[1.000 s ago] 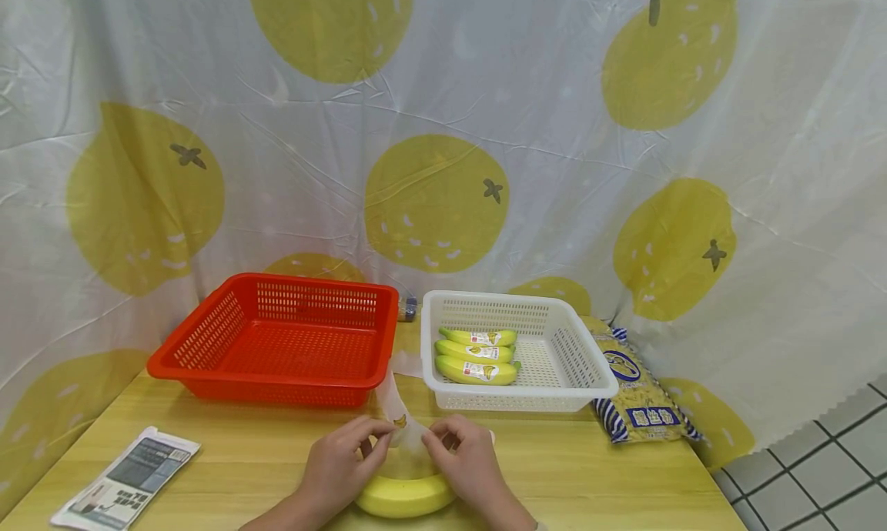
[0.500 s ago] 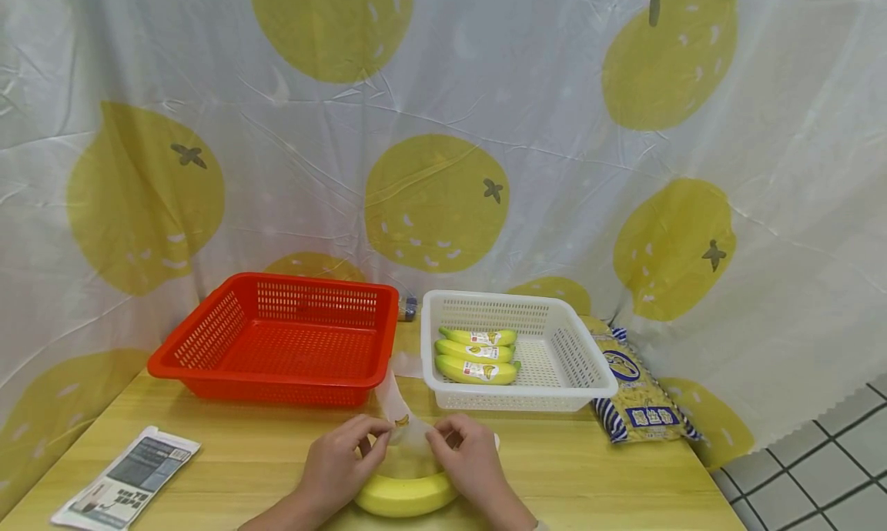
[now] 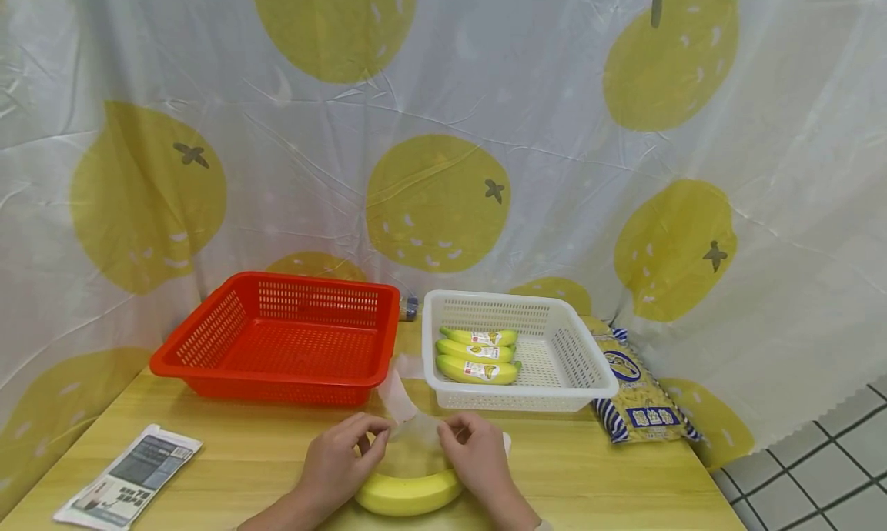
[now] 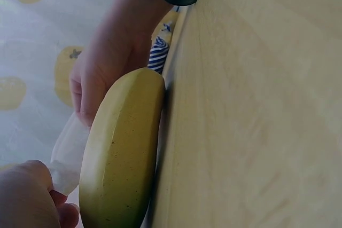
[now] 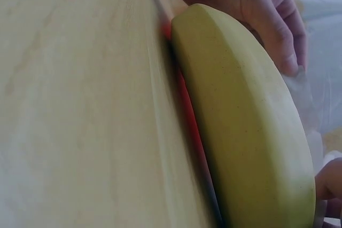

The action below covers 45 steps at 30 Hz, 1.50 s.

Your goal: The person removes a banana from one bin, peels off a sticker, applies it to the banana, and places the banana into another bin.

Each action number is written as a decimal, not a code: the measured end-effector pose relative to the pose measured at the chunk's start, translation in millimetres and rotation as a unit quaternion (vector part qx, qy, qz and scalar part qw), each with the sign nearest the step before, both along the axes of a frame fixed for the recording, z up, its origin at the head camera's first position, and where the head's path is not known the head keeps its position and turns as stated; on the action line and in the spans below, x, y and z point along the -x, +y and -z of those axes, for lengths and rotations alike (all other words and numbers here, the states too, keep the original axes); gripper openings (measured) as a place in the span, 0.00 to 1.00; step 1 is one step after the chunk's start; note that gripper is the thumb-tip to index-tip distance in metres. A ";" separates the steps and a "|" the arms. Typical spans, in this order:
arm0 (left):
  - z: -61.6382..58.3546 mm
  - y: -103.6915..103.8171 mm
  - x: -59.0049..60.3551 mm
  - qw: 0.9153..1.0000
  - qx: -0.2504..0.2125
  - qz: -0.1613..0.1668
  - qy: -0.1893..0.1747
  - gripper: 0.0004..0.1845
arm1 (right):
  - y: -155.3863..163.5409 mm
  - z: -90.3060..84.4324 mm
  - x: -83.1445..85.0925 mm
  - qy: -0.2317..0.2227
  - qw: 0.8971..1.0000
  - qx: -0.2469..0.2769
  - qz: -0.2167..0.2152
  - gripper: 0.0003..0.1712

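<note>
A plain yellow banana (image 3: 409,494) lies on the table between the two hands, its visible side bare of stickers. Just beyond it, my left hand (image 3: 343,454) pinches a thin translucent label strip (image 3: 418,432) between thumb and forefinger. My right hand (image 3: 478,455) pinches the same strip farther right. In the left wrist view, the strip (image 4: 69,148) stretches between both hands beside the banana (image 4: 125,148). The right wrist view shows the left fingertips on it, while the right hand (image 5: 330,185) is mostly cut off. A white edge (image 3: 507,443) shows behind the right hand.
At the back left stands a red basket (image 3: 374,346). A white basket (image 3: 554,389) beside it holds 3 labelled bananas (image 3: 478,354). A yellow food packet (image 3: 640,396) lies on the right, and a white-and-grey packet (image 3: 128,477) on the left.
The right hand has shifted slightly right, widening the gap between the hands. The banana picture earlier visible on the strip near the left fingertips no longer shows. The left hand has barely moved.
</note>
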State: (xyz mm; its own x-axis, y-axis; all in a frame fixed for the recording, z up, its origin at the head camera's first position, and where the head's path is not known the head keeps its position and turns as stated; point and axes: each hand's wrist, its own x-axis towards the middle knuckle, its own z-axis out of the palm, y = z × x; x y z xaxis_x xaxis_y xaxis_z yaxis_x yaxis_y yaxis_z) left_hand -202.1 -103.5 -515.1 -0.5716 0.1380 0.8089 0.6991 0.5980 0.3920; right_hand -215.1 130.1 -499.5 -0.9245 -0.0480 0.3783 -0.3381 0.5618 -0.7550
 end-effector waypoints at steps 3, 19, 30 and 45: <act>0.0 -0.1 0.2 1.000 0.000 -0.002 0.000 0.18 | 0.9 1.5 2.0 0.004 1.000 -0.011 0.021 0.05; -3.1 -2.5 -3.7 1.000 -0.021 0.015 0.002 0.18 | 3.6 4.4 8.1 0.033 0.996 -0.069 0.052 0.08; -1.9 -4.5 -0.5 0.992 -0.034 0.114 0.035 0.18 | 4.0 -2.8 0.7 0.029 0.995 0.070 -0.068 0.05; -22.5 3.5 -4.8 0.950 0.001 0.266 0.165 0.07 | 13.1 -10.3 -0.5 -0.179 0.927 0.190 -0.270 0.11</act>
State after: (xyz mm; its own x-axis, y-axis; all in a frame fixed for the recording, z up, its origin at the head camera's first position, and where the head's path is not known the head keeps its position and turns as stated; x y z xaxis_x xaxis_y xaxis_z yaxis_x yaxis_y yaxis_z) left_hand -197.3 -100.1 -492.6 -0.1370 0.3375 0.9313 0.9869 0.1271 0.0991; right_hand -214.6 143.2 -489.2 -0.8744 -0.4657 0.1360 -0.1817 0.0545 -0.9819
